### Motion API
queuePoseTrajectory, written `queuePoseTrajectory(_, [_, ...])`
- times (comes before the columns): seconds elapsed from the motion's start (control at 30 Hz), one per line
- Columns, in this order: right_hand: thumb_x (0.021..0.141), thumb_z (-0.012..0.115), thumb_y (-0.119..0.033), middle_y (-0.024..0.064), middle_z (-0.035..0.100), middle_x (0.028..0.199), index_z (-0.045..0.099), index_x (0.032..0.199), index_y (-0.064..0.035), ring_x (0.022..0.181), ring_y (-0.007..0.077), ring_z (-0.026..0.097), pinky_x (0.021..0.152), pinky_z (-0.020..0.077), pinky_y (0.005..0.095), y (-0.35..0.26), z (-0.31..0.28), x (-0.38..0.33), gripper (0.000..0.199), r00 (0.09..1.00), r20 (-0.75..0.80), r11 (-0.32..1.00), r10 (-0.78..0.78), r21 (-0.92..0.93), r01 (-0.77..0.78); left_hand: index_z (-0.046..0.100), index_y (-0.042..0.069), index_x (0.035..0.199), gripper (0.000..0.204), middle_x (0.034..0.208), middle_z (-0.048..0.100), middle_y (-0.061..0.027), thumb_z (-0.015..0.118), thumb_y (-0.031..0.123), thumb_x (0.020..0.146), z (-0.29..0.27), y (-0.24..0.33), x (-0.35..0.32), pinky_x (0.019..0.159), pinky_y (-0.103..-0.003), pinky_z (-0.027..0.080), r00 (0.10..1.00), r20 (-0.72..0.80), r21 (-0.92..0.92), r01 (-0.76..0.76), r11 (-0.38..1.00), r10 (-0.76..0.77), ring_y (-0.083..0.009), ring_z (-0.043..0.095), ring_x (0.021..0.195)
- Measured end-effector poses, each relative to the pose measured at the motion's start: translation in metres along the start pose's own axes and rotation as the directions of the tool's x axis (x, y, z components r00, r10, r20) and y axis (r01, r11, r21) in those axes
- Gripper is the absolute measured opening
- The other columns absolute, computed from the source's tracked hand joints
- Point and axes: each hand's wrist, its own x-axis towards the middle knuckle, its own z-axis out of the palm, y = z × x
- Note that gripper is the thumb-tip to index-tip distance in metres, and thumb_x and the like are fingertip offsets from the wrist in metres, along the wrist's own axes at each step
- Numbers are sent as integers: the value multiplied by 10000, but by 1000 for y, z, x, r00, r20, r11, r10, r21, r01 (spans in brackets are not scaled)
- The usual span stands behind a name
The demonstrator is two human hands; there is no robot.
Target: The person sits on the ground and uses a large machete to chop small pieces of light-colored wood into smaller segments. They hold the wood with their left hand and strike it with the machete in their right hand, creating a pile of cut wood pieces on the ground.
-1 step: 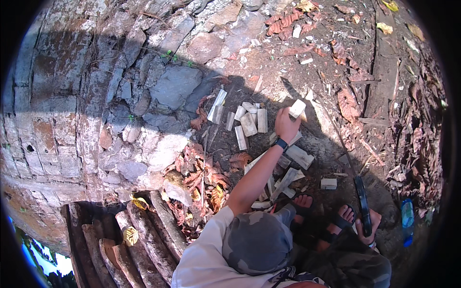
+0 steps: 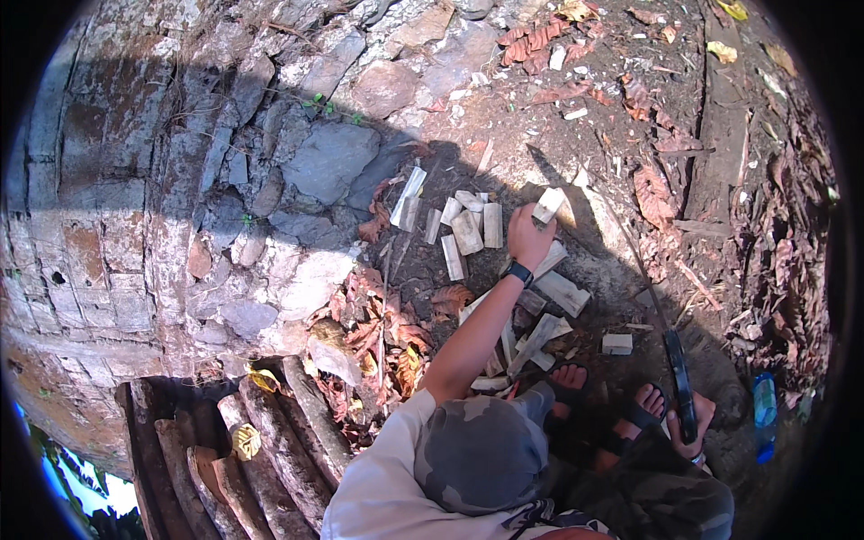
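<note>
My left hand, with a dark watch on the wrist, is stretched forward and shut on a pale split piece of wood, held just right of a small pile of similar split pieces on the dirt. My right hand rests low by my knee, shut on the handle of a long dark machete whose blade points away from me. More split pieces lie scattered in front of my sandalled feet.
A rough stone and brick wall curves along the left. Round logs are stacked at the lower left. Dry leaves lie between them and me. A blue bottle lies at the right, near a plank.
</note>
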Motion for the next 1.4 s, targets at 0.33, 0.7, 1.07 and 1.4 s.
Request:
queuePoseTrajectory(0.33, [782, 717, -302, 95, 490, 602, 555, 756, -12, 508, 242, 490, 515, 382, 346, 4, 4, 1, 333, 999, 9, 998, 49, 49, -50, 532, -49, 1343, 783, 1233, 641, -247, 827, 361, 746, -110, -148, 6, 935, -415, 503, 856, -244, -114, 442, 890, -456, -339, 656, 1085])
queuePoseTrajectory(0.7, [795, 703, -220, 79, 549, 633, 573, 766, 6, 554, 172, 552, 549, 425, 302, 11, 8, -5, 263, 989, 60, 988, 134, 74, -138, 578, 25, 1233, 560, 1119, 590, -144, 810, 269, 786, -63, -83, -64, 873, -402, 521, 986, 53, -93, -150, 984, 156, -301, 643, 968])
queuePoseTrajectory(1.07, [822, 646, -70, 80, 625, 672, 628, 788, 13, 628, 125, 612, 617, 480, 271, -4, 18, 4, 92, 983, 108, 970, 149, 175, -166, 644, 23, 1163, 500, 1062, 625, -132, 827, 247, 756, -71, -99, -101, 868, -415, 508, 936, 330, 59, -152, 987, 125, -349, 626, 991])
queuePoseTrajectory(1.4, [825, 630, -70, 78, 675, 758, 640, 836, 26, 671, 122, 639, 650, 503, 268, -15, 14, 11, 98, 975, 144, 954, 171, 223, -200, 667, 20, 1122, 431, 995, 656, -127, 815, 232, 777, -73, -79, -99, 811, -378, 521, 976, 188, -6, -110, 994, 110, -293, 663, 930])
